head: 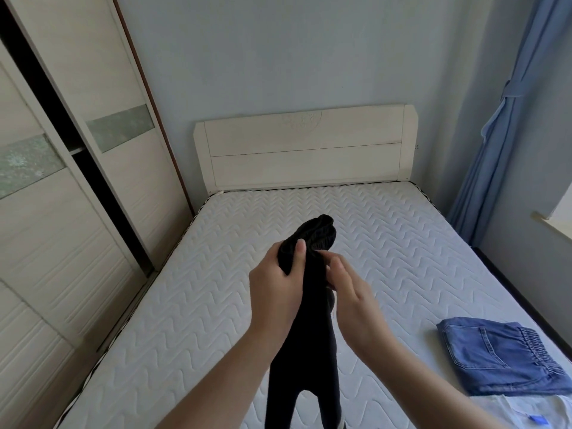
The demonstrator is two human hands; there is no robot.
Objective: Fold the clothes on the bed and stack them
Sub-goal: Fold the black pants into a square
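Observation:
A black pair of trousers [312, 351] hangs bunched in the air over the middle of the white quilted mattress [216, 274]. My left hand [275, 283] grips it just below the elastic waistband, thumb on top. My right hand [349, 292] touches the same bunch from the right, fingertips pinching the cloth near the waistband. The two legs dangle down out of the bottom of the view. Folded blue jeans [501, 357] lie flat near the mattress's right front corner, on top of a white garment [526, 413].
A cream headboard [305, 147] stands at the far end of the bed against a pale blue wall. A sliding-door wardrobe [62, 196] runs close along the left side. Blue curtains [507, 134] and a window sill [554, 224] are on the right.

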